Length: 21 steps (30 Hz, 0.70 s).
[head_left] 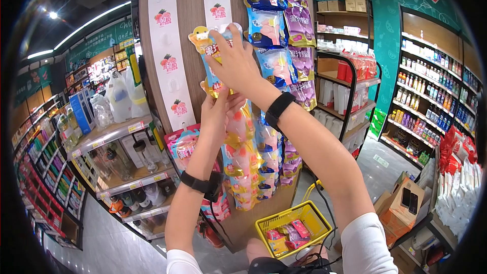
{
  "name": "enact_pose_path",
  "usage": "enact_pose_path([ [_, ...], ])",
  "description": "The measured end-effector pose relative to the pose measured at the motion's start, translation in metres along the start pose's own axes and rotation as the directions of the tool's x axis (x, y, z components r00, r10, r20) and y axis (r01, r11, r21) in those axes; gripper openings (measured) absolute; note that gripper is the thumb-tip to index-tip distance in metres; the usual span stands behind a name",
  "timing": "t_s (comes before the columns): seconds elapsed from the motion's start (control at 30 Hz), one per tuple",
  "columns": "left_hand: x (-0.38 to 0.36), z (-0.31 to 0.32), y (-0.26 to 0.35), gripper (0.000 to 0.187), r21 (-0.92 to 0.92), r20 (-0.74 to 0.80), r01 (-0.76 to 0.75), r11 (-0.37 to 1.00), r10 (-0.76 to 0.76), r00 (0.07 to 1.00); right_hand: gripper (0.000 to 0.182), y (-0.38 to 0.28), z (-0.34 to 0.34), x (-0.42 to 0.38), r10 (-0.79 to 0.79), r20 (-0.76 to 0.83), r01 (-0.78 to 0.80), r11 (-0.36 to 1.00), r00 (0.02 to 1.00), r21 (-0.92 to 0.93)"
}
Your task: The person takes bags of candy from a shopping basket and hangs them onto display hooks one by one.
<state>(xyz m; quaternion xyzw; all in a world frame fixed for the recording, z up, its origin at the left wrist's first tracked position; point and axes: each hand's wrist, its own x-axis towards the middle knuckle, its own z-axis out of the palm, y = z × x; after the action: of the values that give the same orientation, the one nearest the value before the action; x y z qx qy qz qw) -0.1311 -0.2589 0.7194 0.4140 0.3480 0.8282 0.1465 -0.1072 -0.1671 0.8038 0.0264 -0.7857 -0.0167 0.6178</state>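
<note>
A yellow candy bag (200, 40) with printed characters is upright against the wooden display column. My right hand (234, 63) lies over its front and upper edge, fingers bent onto it and hiding much of the print. Lower down, my left hand (219, 109) pinches the bag's bottom edge, thumb in front. Below my hands hangs a strip of yellow and pink candy bags (241, 165). Just right of them are blue candy bags (269, 25) and purple candy bags (302, 40), hung in columns.
A yellow shopping basket (261, 227) with several candy bags inside stands low in front of me. Pink bags (185, 142) hang at lower left. Shelves with bottles (119, 132) are on the left. A black-framed rack (350, 106) is on the right, near cardboard boxes (398, 200).
</note>
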Motion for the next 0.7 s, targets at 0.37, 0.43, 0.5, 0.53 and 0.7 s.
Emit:
enact_pose_path([
  [0.37,-0.003,0.004,0.012,0.033,-0.030,0.001,0.034,0.999,-0.034,0.999,0.050,-0.010,-0.008,0.003,0.061,-0.030,-0.061,0.998,0.998,0.008],
  [0.43,-0.003,0.002,0.013,0.034,-0.021,0.019,0.036,0.999,-0.036,0.999,0.049,-0.009,-0.008,0.002,0.027,-0.053,-0.029,0.999,0.998,-0.022],
  [0.5,-0.003,0.003,0.015,0.034,0.006,0.019,0.036,0.999,-0.036,0.999,0.049,-0.008,-0.008,0.003,0.030,-0.079,-0.032,0.999,0.996,-0.013],
  [0.53,-0.004,0.004,0.017,0.034,0.028,0.012,0.036,0.999,-0.036,0.999,0.049,-0.008,-0.008,0.004,0.033,-0.092,-0.034,0.999,0.995,-0.009],
  [0.7,-0.008,0.012,0.023,0.034,0.072,-0.008,0.027,0.997,-0.027,1.000,0.048,-0.009,-0.016,0.004,0.064,-0.054,-0.065,0.998,0.996,-0.012],
])
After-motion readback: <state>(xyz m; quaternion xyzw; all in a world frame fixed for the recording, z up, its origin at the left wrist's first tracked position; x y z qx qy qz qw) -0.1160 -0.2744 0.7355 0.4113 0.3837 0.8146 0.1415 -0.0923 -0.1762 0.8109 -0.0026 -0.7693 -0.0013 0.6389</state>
